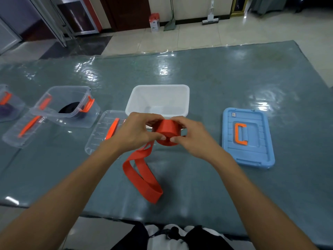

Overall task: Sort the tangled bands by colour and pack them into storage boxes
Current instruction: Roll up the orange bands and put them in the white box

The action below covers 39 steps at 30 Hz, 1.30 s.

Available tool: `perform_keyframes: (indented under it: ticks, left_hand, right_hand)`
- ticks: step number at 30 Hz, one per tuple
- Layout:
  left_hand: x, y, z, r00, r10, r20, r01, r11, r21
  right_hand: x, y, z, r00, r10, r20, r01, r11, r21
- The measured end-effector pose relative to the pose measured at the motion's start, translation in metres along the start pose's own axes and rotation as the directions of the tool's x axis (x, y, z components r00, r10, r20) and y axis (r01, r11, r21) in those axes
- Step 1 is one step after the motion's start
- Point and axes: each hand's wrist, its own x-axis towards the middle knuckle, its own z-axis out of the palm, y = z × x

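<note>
At mid-frame one red band (166,131) is partly wound into a roll, its open end facing the camera, its loose tail trailing toward the lower centre and lying in loops on the grey-green table (216,83). The left hand (137,131) and right hand (191,136) both pinch the roll, fingers curled round it. Just behind stands one white box (158,98), open. Right of the hands lies one blue lid (247,138). At left are two clear boxes, the nearer one (66,105) holding a black band (69,107), and two clear lids (106,130).
</note>
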Motion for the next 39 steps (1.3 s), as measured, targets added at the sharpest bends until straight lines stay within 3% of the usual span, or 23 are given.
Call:
perform_keyframes:
  ticks: [5,9,12,14,16,18,20,23,25,28,30,33,36,37,39]
  left_hand:
    - [-0.002,-0.004,-0.003,0.995,-0.074,-0.071,0.056,0.972,-0.228]
    - [-0.002,-0.005,-0.005,0.991,-0.102,-0.088,0.052,0.892,-0.449]
    - [0.001,-0.003,-0.007,0.988,-0.112,-0.105,0.052,0.888,-0.457]
    - [0.002,-0.002,-0.008,0.990,-0.095,-0.101,0.055,0.936,-0.348]
    - [0.003,0.000,-0.009,0.996,-0.044,-0.077,0.027,0.979,-0.201]
    - [0.006,0.001,-0.009,0.999,0.038,-0.037,-0.039,0.999,-0.025]
    - [0.009,0.001,-0.007,0.995,0.098,0.027,-0.101,0.990,0.103]
    - [0.010,0.004,-0.001,0.995,0.097,0.037,-0.100,0.992,0.079]
    - [0.009,0.005,0.002,0.998,0.062,-0.018,-0.062,0.998,0.000]
    - [0.008,0.002,0.004,0.996,-0.007,-0.084,-0.002,0.994,-0.110]
    - [0.009,0.000,0.002,0.994,-0.037,-0.102,0.013,0.973,-0.230]
    - [0.009,0.004,-0.005,0.993,-0.076,-0.086,0.029,0.891,-0.453]
    - [0.012,0.004,-0.012,0.995,-0.062,-0.073,0.023,0.893,-0.450]
    - [0.012,0.002,-0.013,0.995,-0.067,-0.077,0.030,0.912,-0.408]
    - [0.012,-0.001,-0.014,0.992,-0.090,-0.093,0.055,0.944,-0.325]
  right_hand:
    - [0.005,-0.005,-0.014,0.997,0.039,-0.068,-0.016,0.951,0.308]
    - [0.000,-0.011,-0.011,0.991,0.130,-0.043,-0.064,0.714,0.697]
    - [-0.003,-0.011,-0.003,0.983,0.184,0.007,-0.105,0.533,0.839]
    - [-0.004,-0.010,0.002,0.982,0.186,-0.030,-0.091,0.607,0.789]
    - [-0.004,-0.008,0.002,0.985,0.118,-0.122,-0.026,0.817,0.577]
    - [-0.003,-0.008,-0.001,0.990,0.023,-0.139,0.026,0.939,0.343]
    - [0.000,-0.011,-0.007,0.996,-0.012,-0.084,0.027,0.981,0.190]
    - [0.004,-0.013,-0.013,0.999,-0.007,-0.043,0.008,1.000,0.030]
    - [0.006,-0.014,-0.017,0.997,0.019,-0.080,-0.013,0.998,0.068]
    - [0.006,-0.013,-0.023,0.991,0.067,-0.115,-0.027,0.947,0.322]
    - [0.004,-0.013,-0.025,0.988,0.115,-0.106,-0.038,0.832,0.554]
    - [0.003,-0.011,-0.025,0.983,0.169,-0.066,-0.063,0.659,0.749]
    - [0.006,-0.009,-0.014,0.981,0.178,-0.072,-0.036,0.541,0.840]
    - [0.007,-0.008,-0.010,0.982,0.166,-0.092,-0.018,0.564,0.825]
    - [0.007,-0.006,-0.005,0.984,0.113,-0.141,0.014,0.730,0.683]
